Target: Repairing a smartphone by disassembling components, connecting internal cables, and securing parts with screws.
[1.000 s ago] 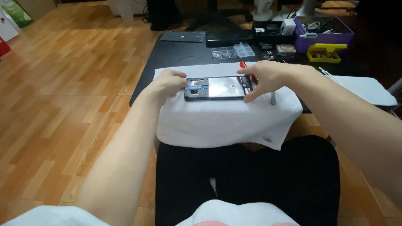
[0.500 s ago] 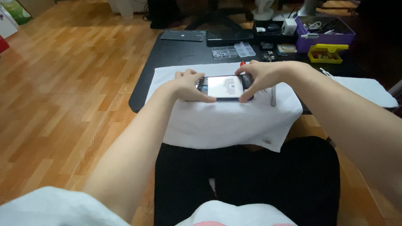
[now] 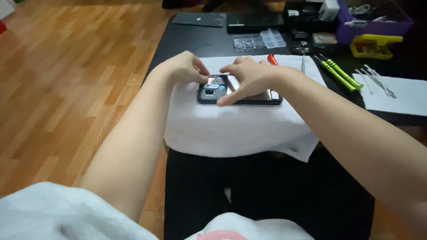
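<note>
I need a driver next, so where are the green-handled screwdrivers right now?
In the head view, the two green-handled screwdrivers lie on the dark table, right of the white cloth, between it and the white paper sheet.

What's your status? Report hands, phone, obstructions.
Left hand pinching at the opened phone, top end. Right hand pressing flat on it. Phone lies on white cloth. Red screwdriver just behind, not blocking.

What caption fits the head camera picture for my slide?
Two hands, left and right, work on an opened phone lying on a white cloth.
</note>
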